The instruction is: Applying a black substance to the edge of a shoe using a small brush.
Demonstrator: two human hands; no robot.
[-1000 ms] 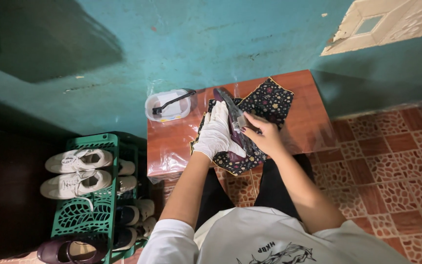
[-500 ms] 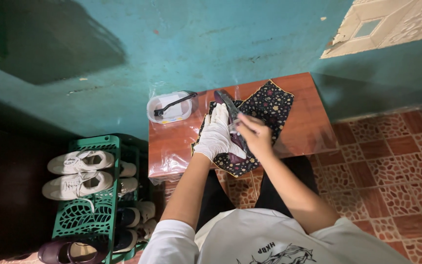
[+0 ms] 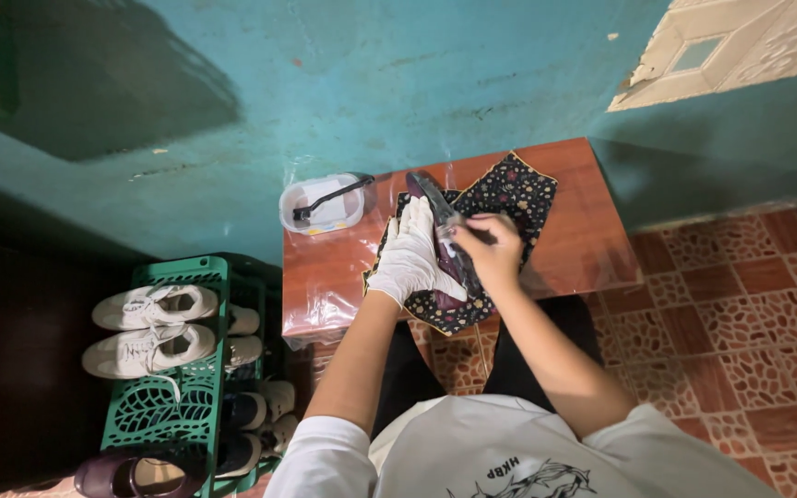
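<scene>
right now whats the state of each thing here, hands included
left hand: gloved, gripping the dark shoe
right hand: bare, fingers closed on something small at the shoe
shoe: on the cloth, held
cloth: spread flat on the table
tub: open, brush lying across it
table: covered with clear plastic
rack: holding shoes
</scene>
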